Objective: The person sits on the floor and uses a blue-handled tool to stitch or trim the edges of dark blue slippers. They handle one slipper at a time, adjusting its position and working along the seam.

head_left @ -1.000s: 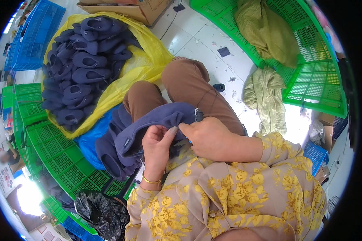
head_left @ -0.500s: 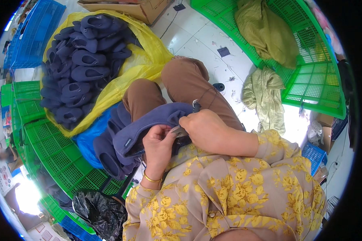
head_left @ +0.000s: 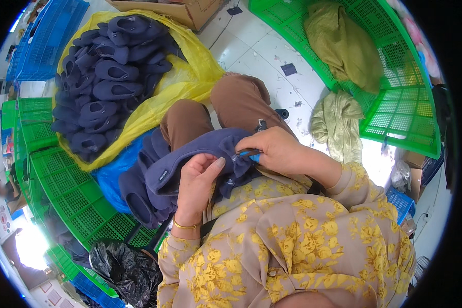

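Across my lap lies a navy fabric slipper [head_left: 190,151] with a small dark label near its edge. My left hand [head_left: 196,177] pinches the slipper's near edge between thumb and fingers. Closed around a small pair of thread snips [head_left: 250,153] is my right hand [head_left: 280,151], at the slipper's right end. The snips show a dark part and a blue part; the rest is hidden in the palm. More navy slippers [head_left: 133,197] are stacked under and left of the held one, over my brown trousers.
A yellow sack [head_left: 190,77] piled with navy slippers stands at the far left. Green crates [head_left: 72,200] line the left side; another green crate [head_left: 405,113] with olive cloth [head_left: 344,46] stands at right. A black plastic bag [head_left: 126,272] is at lower left. Scraps litter the tiled floor.
My right hand has drawn rightward, away from my left thumb, and turned; the metal blade that showed between the hands is no longer there. My left hand keeps its pinch.
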A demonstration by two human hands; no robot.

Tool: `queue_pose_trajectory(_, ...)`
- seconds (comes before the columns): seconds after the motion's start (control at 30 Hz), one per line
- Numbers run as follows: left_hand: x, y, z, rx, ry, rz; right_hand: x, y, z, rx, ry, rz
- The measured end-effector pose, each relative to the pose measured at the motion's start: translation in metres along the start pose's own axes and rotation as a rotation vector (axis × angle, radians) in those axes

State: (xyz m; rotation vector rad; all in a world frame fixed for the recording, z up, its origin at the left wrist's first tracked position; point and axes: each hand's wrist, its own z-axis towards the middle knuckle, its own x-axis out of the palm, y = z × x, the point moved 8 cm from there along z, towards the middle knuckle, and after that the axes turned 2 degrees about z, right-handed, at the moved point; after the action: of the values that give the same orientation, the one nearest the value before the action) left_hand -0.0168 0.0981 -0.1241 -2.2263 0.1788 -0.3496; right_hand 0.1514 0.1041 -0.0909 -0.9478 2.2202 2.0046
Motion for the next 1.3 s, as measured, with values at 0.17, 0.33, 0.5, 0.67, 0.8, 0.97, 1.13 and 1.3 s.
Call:
queue_pose_trajectory(0.17, 0.006, 0.003, 0.004, -0.03, 0.065, -0.009, 0.002, -0.007, 0.002, -0.029, 0.006, 0.05)
queue_pose_trajectory(0.33, 0.01, 0.002, 0.011, -0.084, 0.078, -0.042, 0.002, -0.008, 0.007, -0.064, -0.022, 0.1)
queue_pose_trajectory(0.5, 0.009, 0.003, 0.014, -0.094, 0.102, -0.077, 0.002, -0.005, 0.009, -0.069, -0.016, -0.01)
queue_pose_trajectory(0.67, 0.004, 0.011, 0.018, -0.084, 0.098, -0.121, 0.0, 0.003, 0.009, 0.102, -0.109, -0.121)
queue_pose_trajectory(0.8, 0.0, 0.01, 0.016, -0.07, 0.093, -0.076, 0.008, 0.006, 0.012, 0.148, -0.18, -0.265)
queue_pose_trajectory(0.97, 0.003, 0.007, 0.015, -0.032, 0.095, -0.14, 0.017, 0.018, 0.018, 0.107, -0.199, -0.155)
queue_pose_trajectory(1.13, -0.001, 0.012, 0.016, -0.026, 0.105, -0.133, -0.002, 0.022, 0.021, 0.101, -0.12, -0.212)
queue_pose_trajectory(1.3, 0.005, 0.01, 0.015, -0.011, 0.118, -0.155, 0.002, 0.07, 0.016, -0.314, -0.146, -0.48)
